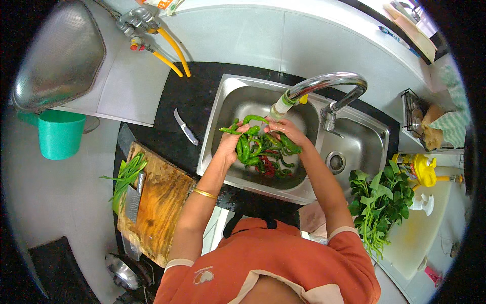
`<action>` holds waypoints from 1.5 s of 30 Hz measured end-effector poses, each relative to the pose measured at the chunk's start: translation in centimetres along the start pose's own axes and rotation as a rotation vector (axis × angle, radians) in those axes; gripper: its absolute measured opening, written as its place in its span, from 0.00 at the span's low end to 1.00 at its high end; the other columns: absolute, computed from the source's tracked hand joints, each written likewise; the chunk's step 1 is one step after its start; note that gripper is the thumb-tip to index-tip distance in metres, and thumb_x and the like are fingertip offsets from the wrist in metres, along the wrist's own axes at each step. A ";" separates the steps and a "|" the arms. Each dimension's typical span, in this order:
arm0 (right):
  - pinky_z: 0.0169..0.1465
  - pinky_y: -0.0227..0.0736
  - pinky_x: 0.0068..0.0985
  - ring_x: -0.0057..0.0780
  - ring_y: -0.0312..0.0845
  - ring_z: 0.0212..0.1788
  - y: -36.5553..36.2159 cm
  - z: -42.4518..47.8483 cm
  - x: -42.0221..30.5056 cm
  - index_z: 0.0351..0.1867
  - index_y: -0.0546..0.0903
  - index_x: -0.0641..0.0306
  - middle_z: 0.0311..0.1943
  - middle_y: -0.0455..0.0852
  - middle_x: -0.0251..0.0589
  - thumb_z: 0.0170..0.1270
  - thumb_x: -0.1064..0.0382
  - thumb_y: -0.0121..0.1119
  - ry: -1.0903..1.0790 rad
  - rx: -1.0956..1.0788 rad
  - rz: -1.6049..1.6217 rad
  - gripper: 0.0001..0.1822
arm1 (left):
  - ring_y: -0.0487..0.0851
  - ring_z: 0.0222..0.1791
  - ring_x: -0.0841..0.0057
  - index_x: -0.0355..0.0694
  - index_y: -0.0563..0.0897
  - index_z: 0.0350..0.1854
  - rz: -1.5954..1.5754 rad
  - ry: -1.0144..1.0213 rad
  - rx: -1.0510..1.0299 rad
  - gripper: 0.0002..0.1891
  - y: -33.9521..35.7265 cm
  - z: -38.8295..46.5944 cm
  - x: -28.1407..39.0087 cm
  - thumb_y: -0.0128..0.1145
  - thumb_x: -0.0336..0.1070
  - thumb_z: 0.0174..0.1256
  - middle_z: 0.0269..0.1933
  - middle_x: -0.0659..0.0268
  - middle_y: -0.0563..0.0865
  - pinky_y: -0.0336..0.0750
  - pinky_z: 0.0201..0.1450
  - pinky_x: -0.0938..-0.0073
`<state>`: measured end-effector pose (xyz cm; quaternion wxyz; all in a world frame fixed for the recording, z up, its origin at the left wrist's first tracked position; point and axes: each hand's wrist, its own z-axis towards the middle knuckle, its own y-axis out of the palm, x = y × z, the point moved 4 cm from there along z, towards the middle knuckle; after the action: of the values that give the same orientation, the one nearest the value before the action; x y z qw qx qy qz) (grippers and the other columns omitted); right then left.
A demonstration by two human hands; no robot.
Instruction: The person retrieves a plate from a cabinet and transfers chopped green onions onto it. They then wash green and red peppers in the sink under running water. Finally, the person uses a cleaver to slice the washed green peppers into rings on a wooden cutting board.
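Observation:
Both my hands are over the large left basin of a stainless steel sink (214, 152), under the spout of a chrome faucet (328, 78). My left hand (229, 144) grips several green chili peppers (246, 148), some jutting out past the thumb. My right hand (286, 131) holds more green peppers (290, 144), close beside the left one, right below the spout's white and green nozzle (281, 106). Red chili peppers (267, 168) and further green ones lie lower in the basin. The palms are partly hidden by the peppers.
Left of the sink lies a small curved knife (185, 127) on the black counter. A wooden cutting board (163, 201) carries a cleaver (133, 201) and green stalks (127, 176). Leafy greens (379, 197) and a yellow bottle (421, 171) are at the right. The smaller basin (357, 140) adjoins the faucet.

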<state>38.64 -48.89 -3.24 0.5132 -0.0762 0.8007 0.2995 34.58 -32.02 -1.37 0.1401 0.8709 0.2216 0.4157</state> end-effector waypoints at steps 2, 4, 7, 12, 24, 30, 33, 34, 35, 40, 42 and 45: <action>0.25 0.60 0.12 0.13 0.65 0.22 -0.6 0.7 0.8 0.37 0.76 0.62 0.27 0.78 0.29 0.56 0.53 0.54 -0.010 0.022 0.053 0.14 | 0.76 0.32 0.74 0.43 0.71 0.39 0.000 -0.060 -0.028 0.15 0.3 0.2 -0.1 0.59 0.34 0.49 0.35 0.65 0.77 0.75 0.34 0.72; 0.25 0.61 0.11 0.14 0.67 0.22 -0.3 1.6 0.8 0.38 0.74 0.60 0.28 0.77 0.28 0.56 0.55 0.55 0.006 0.096 0.232 0.13 | 0.76 0.32 0.72 0.44 0.72 0.37 -0.061 -0.150 -0.089 0.12 1.4 0.4 -0.4 0.58 0.34 0.50 0.36 0.64 0.77 0.75 0.36 0.69; 0.30 0.65 0.14 0.17 0.70 0.26 1.8 2.2 -1.5 0.35 0.74 0.59 0.28 0.77 0.29 0.55 0.54 0.57 -0.172 0.221 0.754 0.13 | 0.76 0.34 0.70 0.46 0.73 0.35 -0.302 -0.152 -0.084 0.08 4.3 1.4 -0.8 0.54 0.36 0.51 0.35 0.65 0.78 0.73 0.41 0.65; 0.43 0.66 0.25 0.25 0.71 0.38 0.5 4.2 -0.8 0.37 0.73 0.60 0.34 0.77 0.35 0.58 0.59 0.52 -0.643 0.476 0.071 0.09 | 0.75 0.48 0.70 0.41 0.72 0.50 -0.385 -0.158 -0.299 0.17 5.8 5.0 -0.9 0.49 0.43 0.61 0.49 0.63 0.77 0.69 0.52 0.65; 0.48 0.65 0.28 0.27 0.69 0.46 -7.5 1.0 -1.3 0.48 0.70 0.62 0.42 0.74 0.41 0.57 0.60 0.49 -0.415 0.664 -0.106 0.17 | 0.79 0.38 0.75 0.36 0.76 0.42 -0.121 -0.163 -0.232 0.14 7.6 7.8 -1.7 0.54 0.38 0.56 0.39 0.63 0.81 0.75 0.43 0.73; 0.50 0.66 0.35 0.45 0.59 0.57 -10.7 0.8 11.7 0.56 0.63 0.58 0.58 0.60 0.51 0.45 0.65 0.62 0.060 0.551 -1.417 0.33 | 0.80 0.31 0.75 0.35 0.76 0.37 -0.183 -0.168 -0.124 0.10 7.1 7.1 -0.7 0.56 0.33 0.54 0.33 0.63 0.81 0.76 0.35 0.73; 0.49 0.67 0.39 0.52 0.54 0.57 -8.4 0.2 15.4 0.56 0.63 0.56 0.59 0.54 0.52 0.41 0.70 0.63 0.306 0.542 -1.392 0.36 | 0.79 0.28 0.73 0.35 0.75 0.37 -0.028 -0.204 0.009 0.11 2.2 6.2 -0.5 0.58 0.30 0.51 0.29 0.64 0.79 0.77 0.31 0.71; 0.48 0.67 0.40 0.53 0.54 0.57 -8.2 0.5 16.7 0.55 0.64 0.56 0.59 0.53 0.52 0.41 0.72 0.62 0.332 0.535 -1.356 0.35 | 0.79 0.28 0.73 0.36 0.74 0.39 0.035 -0.209 0.065 0.12 0.2 5.6 -0.4 0.58 0.29 0.51 0.31 0.63 0.79 0.77 0.31 0.72; 0.47 0.67 0.42 0.54 0.54 0.56 -8.1 1.0 17.9 0.54 0.64 0.56 0.59 0.53 0.52 0.41 0.74 0.61 0.353 0.527 -1.323 0.34 | 0.79 0.28 0.72 0.37 0.74 0.42 0.097 -0.215 0.122 0.14 -1.9 4.8 -0.1 0.58 0.29 0.51 0.32 0.62 0.79 0.77 0.32 0.72; 0.43 0.70 0.39 0.50 0.65 0.48 -10.7 0.9 20.3 0.44 0.71 0.62 0.48 0.65 0.52 0.42 0.76 0.57 0.289 0.569 -1.254 0.22 | 0.79 0.25 0.73 0.36 0.73 0.41 0.397 -0.125 0.230 0.16 -10.3 -3.3 5.4 0.59 0.25 0.48 0.31 0.63 0.79 0.75 0.26 0.74; 0.45 0.68 0.39 0.49 0.67 0.46 -11.3 1.7 19.5 0.41 0.73 0.66 0.44 0.67 0.54 0.43 0.73 0.57 0.128 0.599 -1.165 0.18 | 0.78 0.22 0.76 0.36 0.74 0.39 0.483 -0.036 0.407 0.13 -13.8 -7.2 6.8 0.57 0.25 0.49 0.27 0.64 0.79 0.73 0.23 0.78; 0.47 0.67 0.39 0.48 0.68 0.46 -10.2 4.2 17.3 0.42 0.72 0.68 0.43 0.69 0.54 0.46 0.68 0.57 0.077 0.605 -1.234 0.18 | 0.75 0.22 0.80 0.37 0.74 0.37 0.951 0.069 0.438 0.11 -19.1 -11.9 7.9 0.54 0.22 0.49 0.26 0.66 0.78 0.69 0.24 0.78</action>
<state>38.28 -51.55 -23.62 0.5599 -0.3820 0.6767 -0.2874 24.45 -10.88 3.03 -0.2569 0.8701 -0.1120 0.4055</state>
